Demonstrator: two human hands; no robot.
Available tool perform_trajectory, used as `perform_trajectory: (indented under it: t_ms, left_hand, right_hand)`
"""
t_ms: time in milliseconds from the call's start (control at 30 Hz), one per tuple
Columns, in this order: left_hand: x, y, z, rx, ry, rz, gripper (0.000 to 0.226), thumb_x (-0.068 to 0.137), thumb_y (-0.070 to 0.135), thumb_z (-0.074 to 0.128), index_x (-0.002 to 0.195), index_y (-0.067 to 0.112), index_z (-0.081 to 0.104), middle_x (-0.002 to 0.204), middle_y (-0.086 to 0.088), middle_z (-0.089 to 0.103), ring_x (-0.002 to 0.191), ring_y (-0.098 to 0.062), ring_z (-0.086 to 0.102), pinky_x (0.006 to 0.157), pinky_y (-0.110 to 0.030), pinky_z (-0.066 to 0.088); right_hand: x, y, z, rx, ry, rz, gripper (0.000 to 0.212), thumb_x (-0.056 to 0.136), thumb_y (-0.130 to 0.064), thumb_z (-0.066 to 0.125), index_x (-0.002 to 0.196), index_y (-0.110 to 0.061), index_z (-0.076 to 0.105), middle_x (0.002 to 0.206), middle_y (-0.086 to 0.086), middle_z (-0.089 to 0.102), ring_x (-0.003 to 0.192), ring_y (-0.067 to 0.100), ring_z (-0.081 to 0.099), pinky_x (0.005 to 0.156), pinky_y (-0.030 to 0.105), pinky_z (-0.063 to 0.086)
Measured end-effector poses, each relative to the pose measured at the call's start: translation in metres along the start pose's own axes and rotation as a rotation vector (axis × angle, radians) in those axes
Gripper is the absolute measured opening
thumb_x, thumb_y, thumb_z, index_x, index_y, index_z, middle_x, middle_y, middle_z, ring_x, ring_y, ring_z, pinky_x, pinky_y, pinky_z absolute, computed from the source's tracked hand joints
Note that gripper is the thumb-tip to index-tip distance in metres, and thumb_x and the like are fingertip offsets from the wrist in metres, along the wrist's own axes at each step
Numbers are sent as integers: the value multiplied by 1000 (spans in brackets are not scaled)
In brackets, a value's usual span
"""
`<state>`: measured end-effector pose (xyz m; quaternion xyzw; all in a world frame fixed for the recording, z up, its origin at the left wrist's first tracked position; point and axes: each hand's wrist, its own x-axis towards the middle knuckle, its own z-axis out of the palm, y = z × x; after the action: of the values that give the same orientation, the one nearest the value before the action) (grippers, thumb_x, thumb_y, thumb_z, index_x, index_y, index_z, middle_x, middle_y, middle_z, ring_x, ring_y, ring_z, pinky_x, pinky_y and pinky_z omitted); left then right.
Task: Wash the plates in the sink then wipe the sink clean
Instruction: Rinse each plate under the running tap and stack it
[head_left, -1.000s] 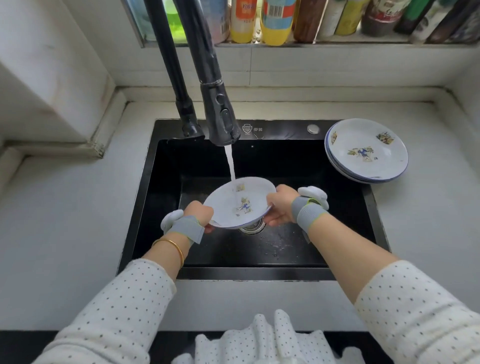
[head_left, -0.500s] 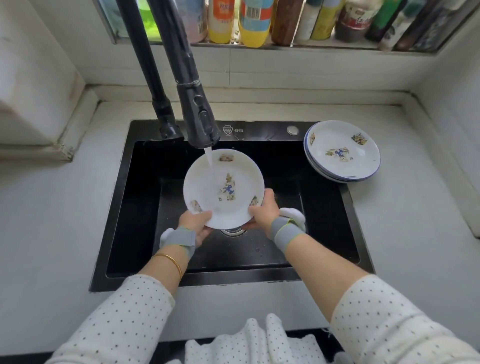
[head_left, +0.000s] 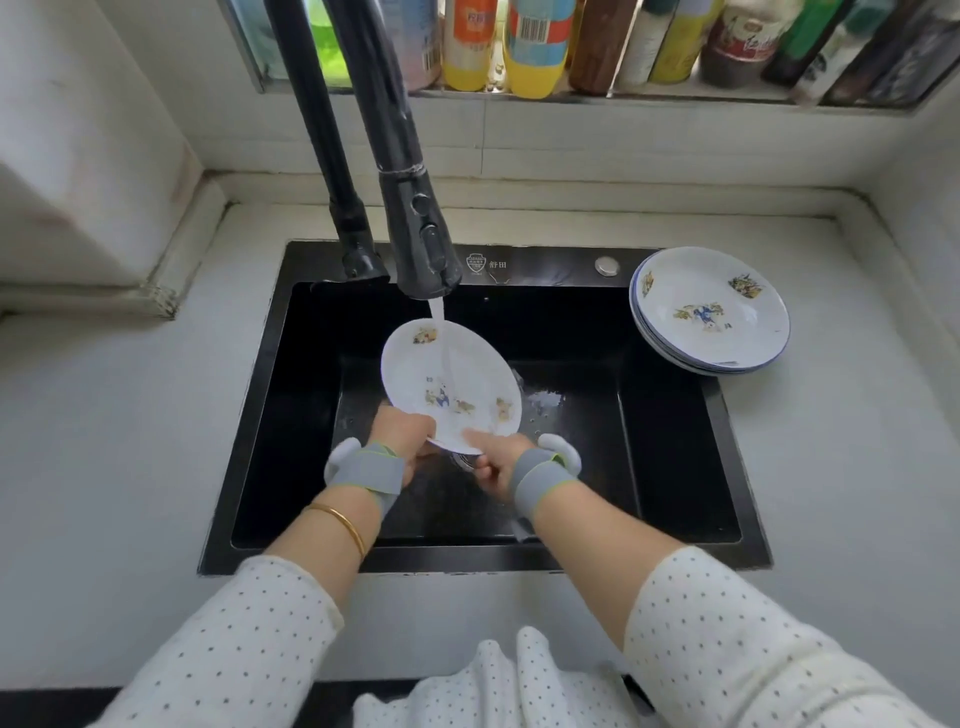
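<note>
**Plate** (head_left: 457, 374): white, with printed figures. You hold it tilted over the sink (head_left: 675, 467), face toward you, with its upper part under the water stream (head_left: 438, 312) from the black faucet head (head_left: 421, 244).

**Left hand** (head_left: 402, 434): grips the lower left rim.

**Right hand** (head_left: 493, 460): pinches the lower right rim, thumb on the face.

**Stack of plates** (head_left: 709, 312): sits on the counter (head_left: 104, 415) at the sink's right rear corner, overhanging the sink edge.

**Step in hand, as judged:** you are rinsing this plate; the sink wipe is not yet begun.

**Next move calls for:** turn the plate so water reaches the whole face and back, keep a firm hold on the wet rim, then set it on the stack.
</note>
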<state>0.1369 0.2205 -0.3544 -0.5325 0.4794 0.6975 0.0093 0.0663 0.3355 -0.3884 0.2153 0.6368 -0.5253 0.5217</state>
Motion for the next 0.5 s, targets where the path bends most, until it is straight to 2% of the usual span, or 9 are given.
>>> perform_trajectory:
  t_ms: [67,133,200,267,333,367,433,500]
  left_hand:
    - [-3,7,-5,39,-42,-5,59,79,-20,42,133,5,41,128,-22,56,107,-45,58,67,-43,57]
    - [-7,15,-14,61,-112,-17,57,82,-21,39,132,6,43,122,-18,57,103,-41,58,65,-42,57]
    - [-15,15,-10,-8,-146,-17,57,82,-21,35,130,7,45,118,-19,57,95,-39,58,62,-41,57]
    - [-19,8,2,-89,-96,-32,56,79,-21,34,129,2,47,116,-23,59,88,-41,61,58,-41,58]
    - [-23,5,6,-101,-68,-44,54,77,-21,36,127,-4,47,115,-26,61,88,-45,65,64,-47,59]
    - [-25,8,1,-65,-74,-52,50,78,-21,36,124,-4,47,113,-25,62,90,-47,65,68,-49,58]
    - [-27,16,-9,39,-131,-77,43,83,-19,34,118,2,47,105,-21,63,83,-43,65,72,-48,55]
    - [-30,19,-9,29,-177,-73,42,83,-18,34,116,5,47,105,-19,64,70,-36,67,72,-45,55]
  right_hand:
    - [0,2,-7,-54,-21,23,19,92,-17,63,77,-14,50,51,1,49,20,2,30,28,6,25]
    - [5,-11,-20,-172,93,-62,24,91,-24,63,75,-12,50,58,4,46,21,5,32,30,7,26]
    - [6,-20,-19,-163,152,-94,26,92,-25,60,72,-13,49,58,3,43,24,8,32,32,7,28]
    - [5,-15,-3,-59,72,-31,21,92,-19,60,74,-14,50,57,1,43,21,5,31,31,6,28]
    - [3,-4,5,-12,-43,30,18,91,-18,62,77,-16,51,49,-3,47,19,1,30,28,5,25]
    - [3,-3,0,-67,-44,31,21,92,-20,62,75,-15,51,41,-5,47,19,1,29,28,5,24]
    - [5,-17,-20,-228,90,-49,28,93,-25,60,70,-13,50,37,-2,45,18,4,28,30,6,26]
    - [7,-30,-30,-256,194,-119,29,93,-26,57,68,-13,49,46,2,45,22,8,31,32,7,27]
